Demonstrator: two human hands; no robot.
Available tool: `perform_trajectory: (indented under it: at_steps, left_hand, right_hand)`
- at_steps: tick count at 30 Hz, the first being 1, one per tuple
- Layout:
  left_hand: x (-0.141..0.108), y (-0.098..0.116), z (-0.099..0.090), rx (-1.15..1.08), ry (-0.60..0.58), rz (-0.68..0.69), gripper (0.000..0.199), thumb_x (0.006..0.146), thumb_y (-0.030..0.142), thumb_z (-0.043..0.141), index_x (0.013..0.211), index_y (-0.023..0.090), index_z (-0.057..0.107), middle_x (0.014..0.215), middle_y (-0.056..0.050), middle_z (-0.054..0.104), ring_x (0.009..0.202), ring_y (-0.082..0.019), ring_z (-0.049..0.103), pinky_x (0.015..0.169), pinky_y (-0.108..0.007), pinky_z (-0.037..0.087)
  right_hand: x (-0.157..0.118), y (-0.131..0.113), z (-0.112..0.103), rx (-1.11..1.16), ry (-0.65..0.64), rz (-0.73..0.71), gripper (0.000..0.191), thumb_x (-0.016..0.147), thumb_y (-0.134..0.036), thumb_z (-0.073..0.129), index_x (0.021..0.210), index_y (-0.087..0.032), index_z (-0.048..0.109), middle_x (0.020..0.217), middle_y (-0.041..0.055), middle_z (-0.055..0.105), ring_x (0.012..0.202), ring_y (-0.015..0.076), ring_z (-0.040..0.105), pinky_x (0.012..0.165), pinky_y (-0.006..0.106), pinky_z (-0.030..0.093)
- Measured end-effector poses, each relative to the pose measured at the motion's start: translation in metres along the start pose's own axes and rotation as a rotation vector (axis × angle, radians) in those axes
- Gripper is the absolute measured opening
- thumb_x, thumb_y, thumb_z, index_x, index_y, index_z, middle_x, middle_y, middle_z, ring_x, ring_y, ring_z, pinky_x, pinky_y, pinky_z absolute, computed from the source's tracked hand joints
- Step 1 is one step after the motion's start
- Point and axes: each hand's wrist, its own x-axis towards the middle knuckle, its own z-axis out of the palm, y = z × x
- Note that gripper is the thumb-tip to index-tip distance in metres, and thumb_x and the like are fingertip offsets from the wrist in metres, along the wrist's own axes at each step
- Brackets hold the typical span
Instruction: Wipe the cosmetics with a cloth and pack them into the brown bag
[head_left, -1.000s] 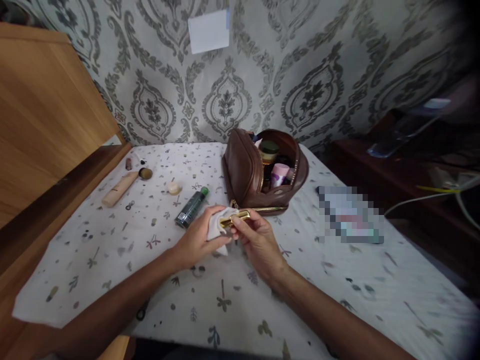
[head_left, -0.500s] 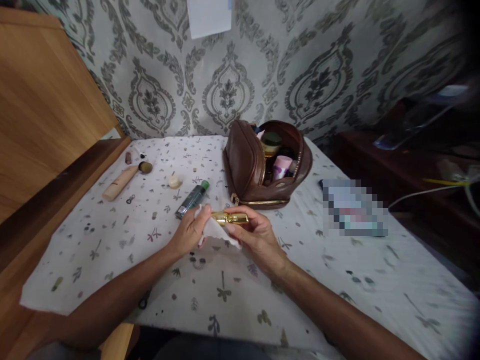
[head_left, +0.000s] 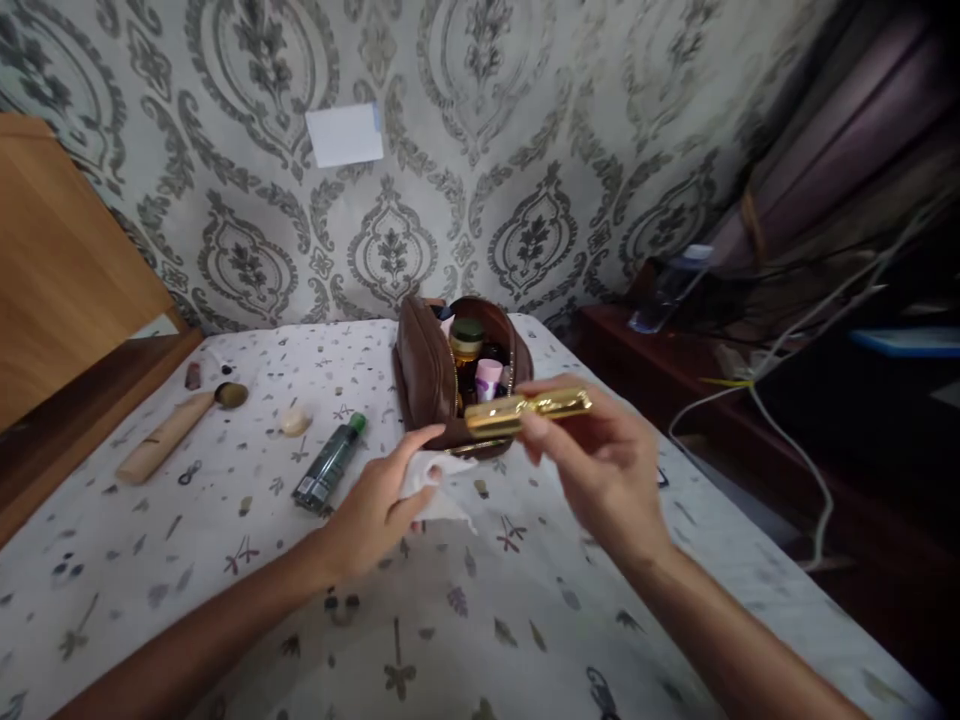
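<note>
Pinched in my right hand (head_left: 607, 470) is a shiny gold lipstick tube (head_left: 499, 416), held level and raised in front of the brown makeup bag (head_left: 424, 365). My left hand (head_left: 382, 505) has a crumpled white tissue (head_left: 442, 490) between thumb and fingers, apart from the tube. The bag stands unzipped at the back. Inside it show a jar with a dark green lid (head_left: 466, 338) and a pink-capped container (head_left: 488, 378); its other contents are partly hidden. Left of my left hand lies a dark green bottle (head_left: 328, 465) with a bright green cap.
Farther left on the patterned cloth (head_left: 247, 560) lie a beige tube (head_left: 165, 440), a makeup brush (head_left: 230, 395), a small round cream-coloured item (head_left: 293, 421) and a small reddish item (head_left: 193, 376). At the right, a clear bottle (head_left: 671, 288) and white cables (head_left: 810, 470) are by a dark red surface.
My right hand has drawn the gold tube out of the tissue, up and to the right. My left hand keeps the tissue. The view has tilted up and turned right.
</note>
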Motion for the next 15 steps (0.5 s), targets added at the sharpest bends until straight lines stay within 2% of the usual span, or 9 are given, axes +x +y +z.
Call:
perform_trajectory:
  at_steps: [2,4,6,8,11,15]
  left_hand:
    - [0.018,0.012,0.005,0.156,-0.059,0.04,0.063,0.097,0.037,0.046,0.154,0.02,0.024,0.075,-0.001,0.065,0.059,-0.018,0.064,0.061,-0.027,0.049]
    - [0.033,0.02,0.011,0.322,-0.088,0.051,0.066,0.096,0.032,0.046,0.154,0.013,0.021,0.086,-0.008,0.069,0.071,-0.023,0.067,0.067,-0.032,0.051]
    - [0.043,0.021,0.017,0.48,-0.119,0.03,0.063,0.094,0.027,0.048,0.15,0.009,0.026,0.097,-0.014,0.071,0.085,-0.029,0.069,0.074,-0.038,0.052]
    - [0.048,0.018,0.021,0.576,-0.166,0.009,0.059,0.091,0.02,0.049,0.147,0.011,0.029,0.103,-0.016,0.071,0.094,-0.032,0.069,0.077,-0.04,0.052]
    - [0.048,0.011,0.024,0.613,-0.222,-0.006,0.066,0.087,0.011,0.049,0.147,0.016,0.025,0.111,-0.014,0.072,0.098,-0.032,0.07,0.077,-0.041,0.053]
    - [0.048,0.005,0.026,0.642,-0.242,-0.009,0.071,0.083,0.009,0.048,0.148,0.017,0.021,0.118,-0.016,0.071,0.102,-0.032,0.07,0.081,-0.044,0.055]
  right_hand:
    - [0.019,-0.004,-0.011,-0.06,0.07,-0.03,0.021,0.078,-0.036,0.078,0.093,-0.025,0.068,0.08,-0.0003,0.064,0.061,0.012,0.056,0.052,0.025,0.046]
    - [0.036,-0.003,-0.018,-0.115,0.046,-0.035,0.026,0.075,-0.038,0.08,0.092,-0.025,0.065,0.081,0.0001,0.065,0.065,0.0145,0.059,0.054,0.027,0.047]
    - [0.049,0.003,-0.02,-0.16,-0.061,-0.017,0.028,0.075,-0.04,0.079,0.092,-0.024,0.064,0.081,0.0007,0.065,0.066,0.0155,0.059,0.056,0.028,0.047]
    - [0.058,0.009,-0.021,-0.242,-0.192,0.001,0.024,0.08,-0.04,0.073,0.092,-0.022,0.063,0.08,0.0013,0.066,0.065,0.0154,0.058,0.057,0.028,0.046]
    - [0.064,0.015,-0.023,-0.501,-0.354,-0.035,0.015,0.087,-0.033,0.064,0.092,-0.019,0.065,0.077,0.0021,0.065,0.064,0.0145,0.056,0.058,0.027,0.042]
    - [0.068,0.021,-0.026,-0.784,-0.485,-0.069,0.012,0.085,-0.027,0.063,0.093,-0.019,0.067,0.068,-0.0004,0.062,0.054,0.0125,0.05,0.052,0.026,0.034]
